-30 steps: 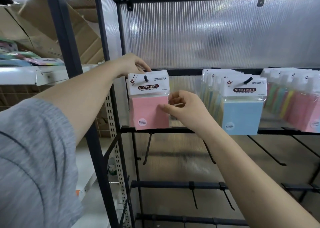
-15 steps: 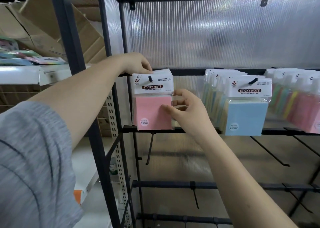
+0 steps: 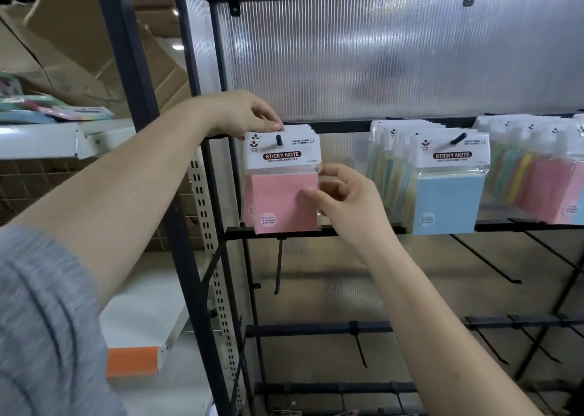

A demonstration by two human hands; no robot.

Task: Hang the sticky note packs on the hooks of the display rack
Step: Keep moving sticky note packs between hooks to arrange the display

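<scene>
1. Display rack: black metal frame with a ribbed translucent back panel, fills centre and right of frame. Bare hooks on the lower bars.
2. Cardboard boxes upper left, above a white shelf carrying loose coloured packs.
3. Left arm in a grey sleeve comes in from lower left; right arm comes up from lower right.
4. Row of packs with a blue pack in front hangs right of centre; a further multicoloured row at the right edge.
5. Pink sticky note pack hangs just left of centre, front of a small stack, header card threaded on a hook.
6. Right hand: thumb and fingertips pinch the right edge of the pink pack.
7. Left hand: fingertips pinch the top edge of the header cards, just left of the hook.
8. Hands are apart, one at the pack's top, one at its right side.
</scene>
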